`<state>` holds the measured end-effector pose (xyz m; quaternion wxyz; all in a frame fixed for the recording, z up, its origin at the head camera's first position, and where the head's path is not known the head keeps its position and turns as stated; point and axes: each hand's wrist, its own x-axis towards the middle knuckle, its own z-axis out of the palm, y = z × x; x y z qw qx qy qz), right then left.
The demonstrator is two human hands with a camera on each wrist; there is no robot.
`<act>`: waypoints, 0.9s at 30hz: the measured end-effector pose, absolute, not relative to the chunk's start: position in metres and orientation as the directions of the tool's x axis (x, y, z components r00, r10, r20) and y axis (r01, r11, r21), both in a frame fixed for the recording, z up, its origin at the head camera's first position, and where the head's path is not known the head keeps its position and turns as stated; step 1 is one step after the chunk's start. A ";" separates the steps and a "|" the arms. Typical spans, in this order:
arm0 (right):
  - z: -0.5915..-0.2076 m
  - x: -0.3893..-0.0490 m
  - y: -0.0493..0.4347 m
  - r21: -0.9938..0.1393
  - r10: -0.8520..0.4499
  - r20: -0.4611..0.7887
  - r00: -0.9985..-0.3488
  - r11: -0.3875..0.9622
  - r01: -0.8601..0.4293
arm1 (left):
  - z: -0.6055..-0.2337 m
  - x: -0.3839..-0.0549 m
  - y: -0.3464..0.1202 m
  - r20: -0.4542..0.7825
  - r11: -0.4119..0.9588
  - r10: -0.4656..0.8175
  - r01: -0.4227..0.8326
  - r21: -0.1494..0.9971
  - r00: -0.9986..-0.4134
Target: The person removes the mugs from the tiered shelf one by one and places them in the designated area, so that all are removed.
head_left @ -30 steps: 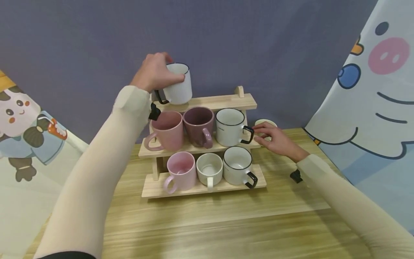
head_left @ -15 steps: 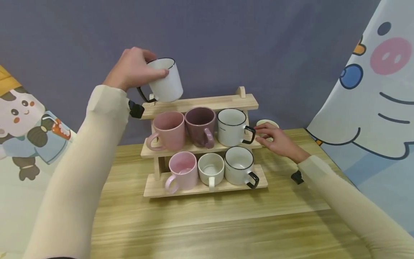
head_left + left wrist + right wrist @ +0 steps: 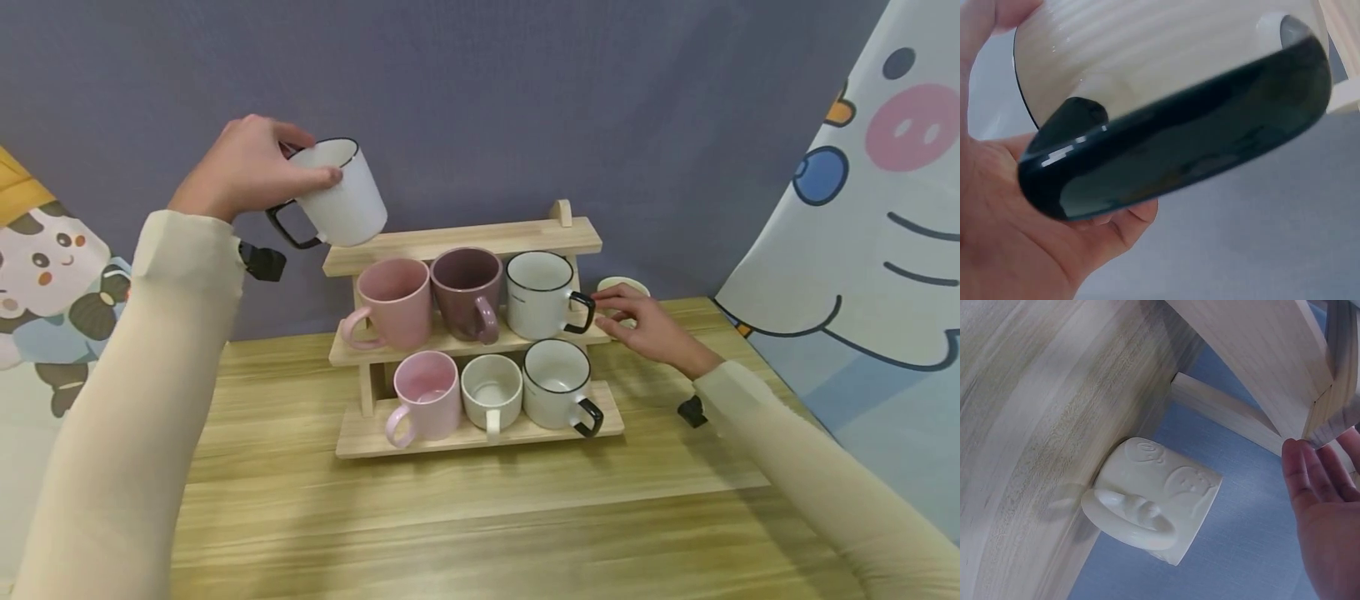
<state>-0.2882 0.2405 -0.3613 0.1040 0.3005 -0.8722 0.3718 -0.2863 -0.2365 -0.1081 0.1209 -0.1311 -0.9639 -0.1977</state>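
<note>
Up at the left, my left hand (image 3: 251, 167) holds a white mug (image 3: 347, 200) with a dark rim and black handle, thumb and fingers about its top. The mug is tilted, above the left end of the wooden shelf's top board (image 3: 465, 240). In the left wrist view its black handle (image 3: 1185, 131) crosses in front of the palm. My right hand (image 3: 645, 325) is beside the middle board, near the handle of another black-rimmed white mug (image 3: 534, 304). In the right wrist view, fingertips of the right hand (image 3: 1329, 506) touch the end of a shelf board (image 3: 1338, 422).
A pink mug (image 3: 397, 308) and a purple mug (image 3: 461, 292) share the middle board. Below stand a light pink mug (image 3: 431, 408), a small cream cup (image 3: 491, 400) and a black-rimmed mug (image 3: 551, 396). A cream embossed mug (image 3: 1154, 494) is on the table behind the right hand.
My left hand has carried the white mug leftward from over the top board, and the mug has tilted more. The right hand stays in the same place by the shelf.
</note>
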 end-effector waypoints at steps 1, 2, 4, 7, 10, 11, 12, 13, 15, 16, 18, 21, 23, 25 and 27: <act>-0.361 -0.288 0.240 -0.583 -0.447 0.405 -0.797 0.545 -0.602 | -0.108 -0.285 -0.240 0.286 0.888 0.199 0.296 0.351 -0.937; -0.361 -0.288 0.240 -0.580 -0.447 0.406 -0.797 0.548 -0.602 | -0.108 -0.283 -0.243 0.288 0.890 0.194 0.292 0.350 -0.938; -0.362 -0.288 0.240 -0.577 -0.448 0.405 -0.797 0.551 -0.603 | -0.108 -0.281 -0.249 0.286 0.894 0.183 0.280 0.350 -0.941; -0.362 -0.288 0.239 -0.576 -0.449 0.405 -0.797 0.551 -0.604 | -0.107 -0.279 -0.258 0.278 0.901 0.177 0.268 0.340 -0.944; -0.362 -0.286 0.238 -0.588 -0.445 0.405 -0.798 0.542 -0.601 | -0.107 -0.277 -0.266 0.261 0.910 0.169 0.253 0.330 -0.950; -0.361 -0.286 0.238 -0.591 -0.446 0.406 -0.797 0.538 -0.602 | -0.107 -0.276 -0.269 0.256 0.912 0.167 0.248 0.326 -0.952; -0.361 -0.285 0.238 -0.590 -0.448 0.408 -0.795 0.535 -0.604 | -0.107 -0.275 -0.272 0.250 0.915 0.163 0.241 0.324 -0.955; -0.360 -0.284 0.237 -0.592 -0.450 0.410 -0.793 0.530 -0.607 | -0.107 -0.274 -0.275 0.246 0.917 0.157 0.234 0.322 -0.957; -0.359 -0.283 0.237 -0.588 -0.451 0.410 -0.793 0.533 -0.608 | -0.107 -0.272 -0.281 0.238 0.923 0.147 0.220 0.316 -0.960; -0.358 -0.282 0.237 -0.585 -0.450 0.410 -0.793 0.538 -0.607 | -0.107 -0.271 -0.284 0.234 0.924 0.144 0.216 0.316 -0.961; -0.357 -0.281 0.238 -0.574 -0.450 0.410 -0.793 0.548 -0.608 | -0.108 -0.269 -0.290 0.229 0.928 0.141 0.209 0.310 -0.963; -0.358 -0.282 0.240 -0.565 -0.449 0.413 -0.792 0.556 -0.610 | -0.109 -0.267 -0.299 0.215 0.934 0.130 0.193 0.300 -0.968; -0.359 -0.283 0.241 -0.562 -0.451 0.415 -0.790 0.556 -0.613 | -0.112 -0.266 -0.306 0.206 0.941 0.117 0.175 0.291 -0.972; -0.360 -0.283 0.241 -0.562 -0.452 0.416 -0.789 0.554 -0.614 | -0.115 -0.266 -0.313 0.195 0.947 0.101 0.154 0.281 -0.976; -0.360 -0.282 0.242 -0.563 -0.451 0.416 -0.790 0.554 -0.613 | -0.121 -0.266 -0.320 0.186 0.952 0.093 0.142 0.272 -0.978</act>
